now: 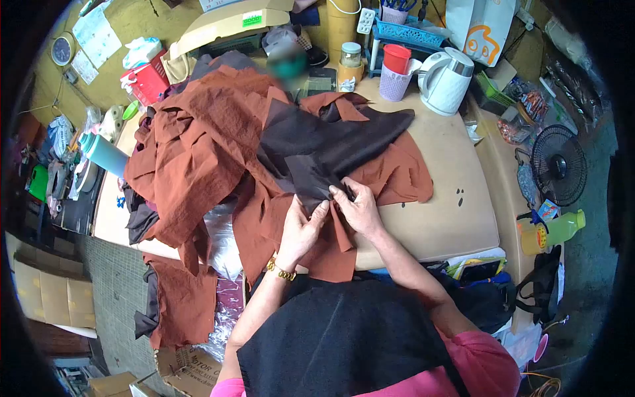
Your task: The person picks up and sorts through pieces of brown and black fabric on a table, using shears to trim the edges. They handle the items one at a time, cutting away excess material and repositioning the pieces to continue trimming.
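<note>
Both my hands meet at the near edge of a piece of black fabric [331, 142], which lies over rust-brown fabric [403, 172] on the table. My left hand [301, 228], with a gold watch [281, 270] at its wrist, pinches the black cloth between thumb and fingers. Close beside it, my right hand [357, 206] grips the same cloth with thumb and fingertips. A strip of brown cloth hangs below the fingers. To the left rises a large crumpled heap of brown cloth [198, 126], with some dark cloth among its folds.
A white kettle [446, 83], a lilac cup [395, 85] and a glass jar [350, 54] stand at the table's back. A light-blue tumbler [104, 155] leans at the left edge. On the right are a black fan [559, 165] and a green bottle [565, 228]. Brown cloth hangs over a carton [188, 369].
</note>
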The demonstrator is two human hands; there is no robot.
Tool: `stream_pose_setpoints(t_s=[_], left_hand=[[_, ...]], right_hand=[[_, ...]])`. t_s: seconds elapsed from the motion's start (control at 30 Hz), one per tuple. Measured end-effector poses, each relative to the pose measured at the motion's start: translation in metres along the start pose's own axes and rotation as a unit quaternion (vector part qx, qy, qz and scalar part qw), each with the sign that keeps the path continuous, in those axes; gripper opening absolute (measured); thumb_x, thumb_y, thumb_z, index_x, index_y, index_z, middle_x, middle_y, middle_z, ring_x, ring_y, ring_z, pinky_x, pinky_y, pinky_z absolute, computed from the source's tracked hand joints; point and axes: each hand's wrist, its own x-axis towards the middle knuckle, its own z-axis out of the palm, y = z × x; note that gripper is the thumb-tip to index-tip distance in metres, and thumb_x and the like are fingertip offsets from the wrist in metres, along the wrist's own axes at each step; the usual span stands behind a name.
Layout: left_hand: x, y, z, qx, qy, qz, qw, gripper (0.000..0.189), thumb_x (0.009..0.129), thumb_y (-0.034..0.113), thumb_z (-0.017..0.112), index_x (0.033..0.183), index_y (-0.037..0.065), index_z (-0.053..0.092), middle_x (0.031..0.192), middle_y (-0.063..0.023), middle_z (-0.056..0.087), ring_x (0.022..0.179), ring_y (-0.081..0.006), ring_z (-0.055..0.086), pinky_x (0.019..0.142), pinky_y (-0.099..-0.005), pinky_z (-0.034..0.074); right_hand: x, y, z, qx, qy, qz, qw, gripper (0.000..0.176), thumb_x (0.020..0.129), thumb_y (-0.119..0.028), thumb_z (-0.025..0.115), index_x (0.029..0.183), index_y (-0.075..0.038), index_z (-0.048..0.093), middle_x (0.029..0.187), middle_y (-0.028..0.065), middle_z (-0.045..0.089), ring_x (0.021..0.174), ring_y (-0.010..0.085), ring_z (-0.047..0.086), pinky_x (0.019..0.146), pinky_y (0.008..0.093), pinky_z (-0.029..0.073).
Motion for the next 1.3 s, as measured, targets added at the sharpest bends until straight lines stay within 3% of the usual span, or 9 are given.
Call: stream_pose_setpoints(t_s=[0.23,0.47,0.67,0.8,0.83,0.9,0.97,1.13,1.3], left_hand=[[-0.005,0.000,-0.005,-0.078,0.012,0.043,0.996,0.025,0.095,0.009,0.066,0.117,0.001,0.057,0.111,-0.0040,0.066,0.098,-0.0086,0.060,0.087,-0.0229,0.047],[-0.032,0.025,-0.041,0.123,-0.098,-0.082,0.984,0.017,0.084,0.005,0.077,0.098,0.000,0.069,0.069,0.0046,0.063,0.059,-0.0009,0.051,0.055,-0.0188,0.043],[-0.036,0.034,-0.040,0.139,-0.219,-0.142,0.955,0.030,0.087,0.002,0.072,0.117,-0.001,0.069,0.082,-0.0045,0.071,0.066,-0.0054,0.062,0.055,-0.0209,0.054],[-0.047,0.019,-0.042,0.109,-0.215,-0.130,0.962,0.023,0.084,0.006,0.077,0.106,0.001,0.072,0.074,0.0003,0.067,0.062,-0.0033,0.056,0.052,-0.0221,0.046],[-0.052,0.013,-0.042,0.098,-0.207,-0.119,0.966,0.016,0.083,0.010,0.079,0.097,0.003,0.075,0.065,0.0037,0.064,0.056,-0.0010,0.050,0.049,-0.0223,0.040],[-0.059,0.024,-0.026,0.102,-0.199,-0.172,0.959,0.019,0.081,0.013,0.082,0.084,0.002,0.067,0.064,0.0051,0.062,0.059,-0.0020,0.050,0.052,-0.0240,0.039],[-0.065,0.036,-0.016,0.241,-0.142,-0.114,0.953,0.021,0.083,0.014,0.080,0.095,0.000,0.070,0.074,0.0019,0.068,0.068,-0.0033,0.056,0.060,-0.0244,0.046],[-0.053,0.009,-0.034,0.095,-0.097,-0.087,0.987,0.027,0.089,0.012,0.074,0.113,0.000,0.071,0.091,-0.0013,0.072,0.081,-0.0056,0.064,0.075,-0.0221,0.051],[-0.048,0.016,-0.036,0.092,-0.131,-0.128,0.979,0.027,0.090,0.006,0.071,0.115,-0.002,0.069,0.101,-0.0009,0.071,0.082,-0.0035,0.061,0.076,-0.0196,0.050]], right_hand=[[0.003,0.014,0.008,-0.034,-0.028,0.015,0.999,0.028,0.099,-0.021,0.059,0.083,0.002,0.058,0.066,0.0023,0.053,0.069,0.0049,0.045,0.056,0.0278,0.039],[0.006,0.014,-0.006,-0.061,-0.168,-0.030,0.983,0.032,0.094,-0.019,0.064,0.074,0.002,0.050,0.063,-0.0019,0.041,0.065,0.0041,0.038,0.054,0.0278,0.034],[0.008,0.030,-0.008,-0.047,-0.240,-0.025,0.969,0.023,0.091,-0.014,0.067,0.081,0.004,0.056,0.065,0.0056,0.050,0.068,0.0053,0.043,0.058,0.0296,0.042],[0.025,0.052,-0.017,-0.157,-0.094,-0.013,0.983,0.025,0.088,-0.019,0.068,0.085,0.006,0.066,0.073,0.0201,0.068,0.065,0.0199,0.067,0.060,0.0369,0.049],[0.039,0.056,-0.021,-0.209,-0.179,0.068,0.959,0.023,0.087,-0.016,0.065,0.096,0.005,0.067,0.086,0.0213,0.070,0.081,0.0290,0.070,0.071,0.0384,0.052],[0.050,0.063,-0.009,-0.139,-0.152,-0.115,0.972,0.030,0.086,-0.016,0.063,0.109,0.004,0.065,0.107,0.0233,0.068,0.103,0.0312,0.066,0.089,0.0393,0.050],[0.056,0.061,0.009,-0.159,-0.188,-0.106,0.963,0.040,0.085,-0.020,0.065,0.118,0.002,0.061,0.124,0.0228,0.062,0.119,0.0337,0.057,0.102,0.0397,0.043],[0.045,0.043,0.012,-0.313,-0.207,-0.070,0.924,0.015,0.077,-0.008,0.061,0.084,0.004,0.066,0.088,0.0317,0.061,0.089,0.0477,0.061,0.075,0.0500,0.050],[-0.004,-0.003,-0.019,-0.043,-0.037,0.056,0.997,0.012,0.090,-0.009,0.068,0.090,0.002,0.063,0.075,0.0068,0.060,0.070,0.0128,0.060,0.066,0.0288,0.049]])
